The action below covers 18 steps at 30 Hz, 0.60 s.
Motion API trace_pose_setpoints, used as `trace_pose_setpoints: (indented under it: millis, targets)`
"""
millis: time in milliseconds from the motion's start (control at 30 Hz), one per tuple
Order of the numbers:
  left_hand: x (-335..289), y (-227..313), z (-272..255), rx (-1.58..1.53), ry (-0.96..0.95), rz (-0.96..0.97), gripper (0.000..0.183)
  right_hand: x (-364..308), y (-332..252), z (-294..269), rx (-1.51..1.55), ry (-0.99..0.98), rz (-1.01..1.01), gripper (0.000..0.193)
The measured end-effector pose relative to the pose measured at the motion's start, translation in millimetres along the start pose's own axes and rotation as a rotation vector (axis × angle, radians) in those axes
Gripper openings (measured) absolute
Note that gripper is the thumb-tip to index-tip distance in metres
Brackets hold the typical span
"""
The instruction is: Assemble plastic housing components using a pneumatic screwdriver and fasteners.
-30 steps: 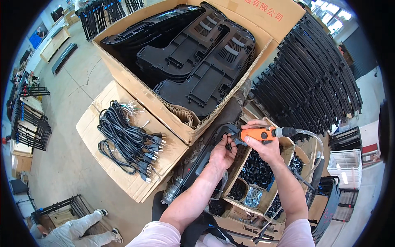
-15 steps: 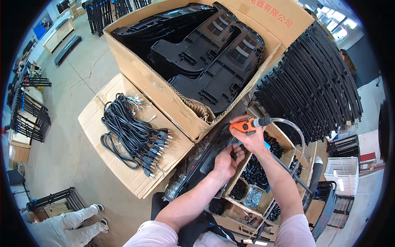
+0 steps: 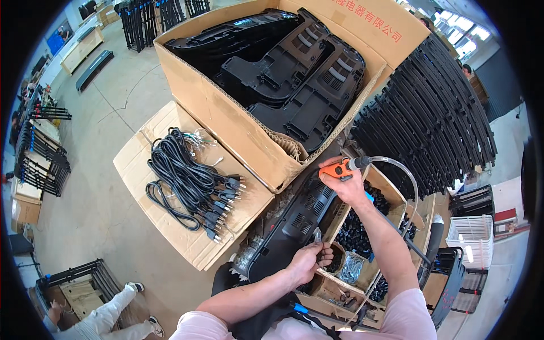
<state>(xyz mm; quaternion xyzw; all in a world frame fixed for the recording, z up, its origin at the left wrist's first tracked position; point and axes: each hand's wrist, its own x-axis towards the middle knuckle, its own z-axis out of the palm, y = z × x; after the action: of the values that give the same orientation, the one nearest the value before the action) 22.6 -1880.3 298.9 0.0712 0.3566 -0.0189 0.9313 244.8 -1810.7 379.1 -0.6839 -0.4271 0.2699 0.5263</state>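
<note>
My right hand [image 3: 350, 186] is wrapped round an orange pneumatic screwdriver [image 3: 338, 169], with a clear hose [image 3: 409, 177] curving from its end. Beneath it lies a long black plastic housing [image 3: 309, 218] with vent slots. My left hand [image 3: 309, 262] is closed, its fingers curled, between the housing's near side and a small compartment of dark screws [image 3: 336, 259]. A small pale, shiny piece [image 3: 318, 234] shows at its fingertips; its kind and any other contents of the fist cannot be made out.
A wooden parts tray [image 3: 368, 283] at my right holds black plastic parts [image 3: 352, 233] and silver screws [image 3: 352, 268]. Ahead stands a big carton [image 3: 226, 127] of black panels. Black power cords [image 3: 184, 175] lie on flattened cardboard [image 3: 141, 161] at left. Black frames [image 3: 425, 119] are stacked at right.
My left hand has drawn back from the housing toward me, beside the screw compartment. The right hand and screwdriver stay nearly in place. The view has shifted slightly.
</note>
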Motion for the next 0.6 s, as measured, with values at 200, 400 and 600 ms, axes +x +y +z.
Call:
trace_pose_setpoints:
  millis: [200, 400, 600]
  targets:
    - [-14.1, 2.1, -9.5, 0.040, -0.021, 0.017, 0.025, -0.8, 13.9, 0.4, 0.042, 0.059, 0.104, 0.029]
    - [-30.1, 5.0, -18.2, 0.059, -0.007, 0.044, 0.023, -2.8, 21.1, 9.2, 0.061, 0.134, 0.114, 0.044]
    - [-39.9, 7.6, -35.2, 0.157, -0.032, 0.043, 0.029, -32.8, -8.2, 5.3, -0.052, 0.262, -0.057, 0.046]
